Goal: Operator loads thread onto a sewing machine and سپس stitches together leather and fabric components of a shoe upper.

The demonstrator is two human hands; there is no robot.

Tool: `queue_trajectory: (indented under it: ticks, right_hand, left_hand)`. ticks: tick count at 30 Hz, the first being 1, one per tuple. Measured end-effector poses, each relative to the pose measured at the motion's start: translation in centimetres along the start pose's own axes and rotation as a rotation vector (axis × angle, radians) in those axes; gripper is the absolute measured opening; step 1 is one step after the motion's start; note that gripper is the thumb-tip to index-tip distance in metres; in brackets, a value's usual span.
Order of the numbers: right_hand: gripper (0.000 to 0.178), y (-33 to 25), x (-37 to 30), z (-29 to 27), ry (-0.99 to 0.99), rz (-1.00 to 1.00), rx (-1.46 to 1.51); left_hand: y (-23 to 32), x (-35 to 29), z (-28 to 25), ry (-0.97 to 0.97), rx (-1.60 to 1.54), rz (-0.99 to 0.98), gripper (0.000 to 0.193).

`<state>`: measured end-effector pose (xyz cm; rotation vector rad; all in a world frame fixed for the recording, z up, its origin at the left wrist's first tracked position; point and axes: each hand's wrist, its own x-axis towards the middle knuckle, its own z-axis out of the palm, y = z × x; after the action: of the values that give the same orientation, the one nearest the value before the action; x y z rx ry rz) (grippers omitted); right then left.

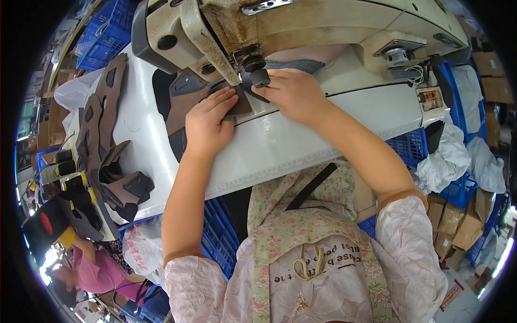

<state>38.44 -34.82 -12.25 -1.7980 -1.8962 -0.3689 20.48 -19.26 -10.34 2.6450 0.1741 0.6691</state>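
Observation:
A sewing machine point(323, 24) with a worn, stained cream head stands over a white work table. Under its needle lies a brown shoe-upper piece point(180, 116) with black parts and cut-outs, stretching out to the left. My left hand point(209, 123) rests on the piece just left of the needle, fingers laid flat and pointing at the presser foot. Close to the needle on the right, my right hand point(295, 97) grips the dark edge of the piece between thumb and fingers. Its fingertips are partly hidden by a black knob point(259, 78).
More brown and black cut pieces point(99, 124) lie along the table's left side. Blue crates point(110, 32) stand at the far left, others at the right with white plastic bags point(444, 159). Cardboard boxes point(455, 220) are stacked right. A person in pink point(102, 272) sits at lower left.

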Motion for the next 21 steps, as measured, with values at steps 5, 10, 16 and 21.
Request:
queue_trajectory:
  ticks: [5,10,16,21]
  right_hand:
    - [0.029,0.04,0.02,0.03,-0.006,0.008,0.020]
    - [0.029,-0.03,0.09,0.02,-0.013,-0.005,0.010]
    - [0.030,-0.19,0.15,-0.40,-0.042,-0.007,-0.003]
    - [0.031,-0.14,0.28,-0.38,-0.062,-0.011,0.000]
  left_hand:
    - [0.20,0.11,-0.05,0.000,0.015,0.014,0.043]
    - [0.45,0.18,-0.10,-0.016,0.063,0.024,0.040]
    - [0.58,0.23,-0.07,-0.012,0.082,0.046,0.040]
    - [0.68,0.29,-0.10,0.009,0.079,0.024,0.040]
